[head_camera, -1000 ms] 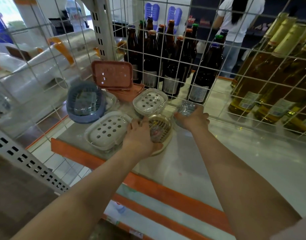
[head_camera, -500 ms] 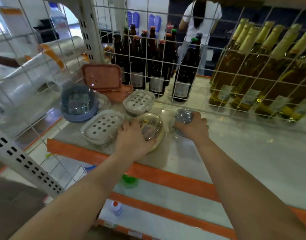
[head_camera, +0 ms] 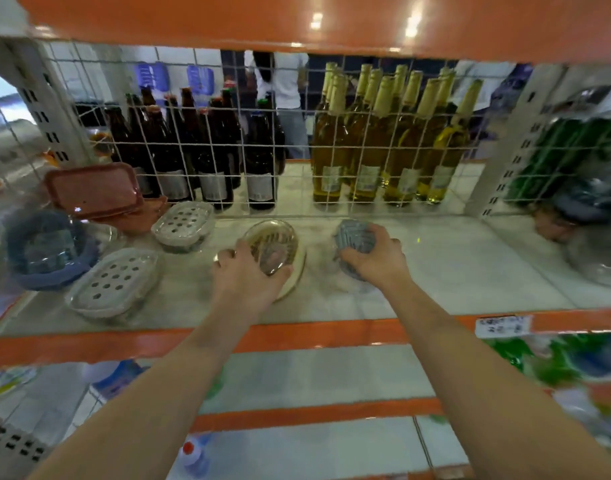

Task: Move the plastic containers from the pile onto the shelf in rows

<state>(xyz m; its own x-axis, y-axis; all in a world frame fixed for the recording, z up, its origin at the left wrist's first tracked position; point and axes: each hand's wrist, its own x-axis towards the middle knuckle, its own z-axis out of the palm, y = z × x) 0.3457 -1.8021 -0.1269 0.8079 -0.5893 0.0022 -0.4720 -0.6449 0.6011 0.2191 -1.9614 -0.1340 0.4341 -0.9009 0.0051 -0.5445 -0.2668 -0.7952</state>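
My left hand (head_camera: 243,271) grips a cream oval container (head_camera: 279,252) on the shelf (head_camera: 453,268); my right hand (head_camera: 369,258) clutches a grey one (head_camera: 350,235) just right. 4 containers already sit left. The pile isn't visible, so what remains is unclear.

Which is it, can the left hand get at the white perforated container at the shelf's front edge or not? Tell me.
Probably yes. The white perforated container lies just left of the left hand, with bare shelf between, but that hand first has to release the cream oval container.
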